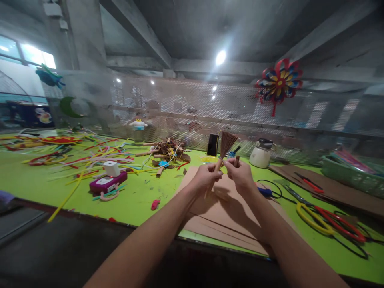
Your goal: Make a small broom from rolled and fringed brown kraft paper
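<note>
My left hand (207,176) is closed around the tan handle of a small brown broom-like piece (227,144), its fringe fanned out and pointing up. Close beside it, my right hand (240,174) is pinched, with a short brown strip (237,161) sticking up at its fingers. The fingertips of both hands nearly meet at the handle. Below them lie sheets of brown cardboard (207,218) on the green table (144,216). A blue-handled tool (264,192) with a black cord lies by my right wrist, partly hidden.
Red-and-yellow-handled scissors (315,220), a green basket (354,176) and a white kettle (261,154) are on the right. Behind my hands stands a phone (213,145). Brown scraps (169,154), a purple power block (108,183) and colourful strips (99,156) lie left.
</note>
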`<action>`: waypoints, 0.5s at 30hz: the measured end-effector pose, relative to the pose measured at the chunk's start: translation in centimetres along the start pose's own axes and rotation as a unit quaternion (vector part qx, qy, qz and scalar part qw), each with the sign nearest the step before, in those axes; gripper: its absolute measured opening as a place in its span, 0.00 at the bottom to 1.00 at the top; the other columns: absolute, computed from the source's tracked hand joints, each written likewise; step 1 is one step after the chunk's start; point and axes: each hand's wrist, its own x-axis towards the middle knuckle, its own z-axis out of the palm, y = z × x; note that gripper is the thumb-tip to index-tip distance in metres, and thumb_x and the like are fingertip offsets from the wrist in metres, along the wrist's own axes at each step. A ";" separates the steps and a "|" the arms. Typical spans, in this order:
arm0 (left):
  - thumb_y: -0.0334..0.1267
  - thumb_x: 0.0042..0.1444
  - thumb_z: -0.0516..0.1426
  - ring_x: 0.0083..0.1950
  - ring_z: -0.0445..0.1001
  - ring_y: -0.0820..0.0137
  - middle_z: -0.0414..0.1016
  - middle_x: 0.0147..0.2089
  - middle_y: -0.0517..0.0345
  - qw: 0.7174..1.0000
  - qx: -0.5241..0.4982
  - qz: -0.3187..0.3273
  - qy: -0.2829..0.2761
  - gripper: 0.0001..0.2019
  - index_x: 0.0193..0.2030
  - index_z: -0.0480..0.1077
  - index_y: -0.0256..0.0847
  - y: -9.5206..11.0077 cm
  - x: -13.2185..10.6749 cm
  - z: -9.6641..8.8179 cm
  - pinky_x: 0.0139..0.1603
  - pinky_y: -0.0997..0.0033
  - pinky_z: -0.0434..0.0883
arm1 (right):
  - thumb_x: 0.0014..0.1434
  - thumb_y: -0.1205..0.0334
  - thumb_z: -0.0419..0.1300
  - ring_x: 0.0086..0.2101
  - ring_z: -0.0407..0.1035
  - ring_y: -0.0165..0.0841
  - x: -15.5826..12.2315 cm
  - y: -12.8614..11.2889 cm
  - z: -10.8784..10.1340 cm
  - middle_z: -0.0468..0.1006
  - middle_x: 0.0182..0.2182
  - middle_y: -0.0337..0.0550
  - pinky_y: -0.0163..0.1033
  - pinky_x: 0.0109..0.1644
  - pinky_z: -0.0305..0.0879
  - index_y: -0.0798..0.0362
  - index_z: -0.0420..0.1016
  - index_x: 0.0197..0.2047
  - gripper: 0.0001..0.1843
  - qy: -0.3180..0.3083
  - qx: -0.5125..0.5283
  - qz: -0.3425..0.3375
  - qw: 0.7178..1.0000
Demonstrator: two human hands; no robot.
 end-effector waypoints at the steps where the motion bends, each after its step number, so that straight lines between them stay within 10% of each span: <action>1: 0.30 0.40 0.60 0.25 0.61 0.78 0.66 0.24 0.60 1.000 -0.013 -0.006 -0.007 0.07 0.30 0.73 0.32 0.0 0.0 0.1 0.28 0.76 0.57 | 0.41 0.52 0.64 0.14 0.47 0.22 -0.1 -0.1 -0.1 0.56 0.12 0.28 0.32 0.18 0.44 0.54 0.65 0.24 0.16 -0.007 0.013 0.007 1.000; 15: 0.49 0.50 0.57 0.26 0.68 0.77 0.70 0.29 0.57 0.993 -0.042 -0.063 -0.095 0.18 0.41 0.68 0.37 -0.4 -0.1 0.3 0.29 0.77 0.64 | 0.43 0.50 0.62 0.15 0.48 0.23 0.1 -0.1 -1.4 0.57 0.12 0.29 0.32 0.19 0.47 0.53 0.64 0.23 0.16 -0.014 -0.039 -0.015 0.999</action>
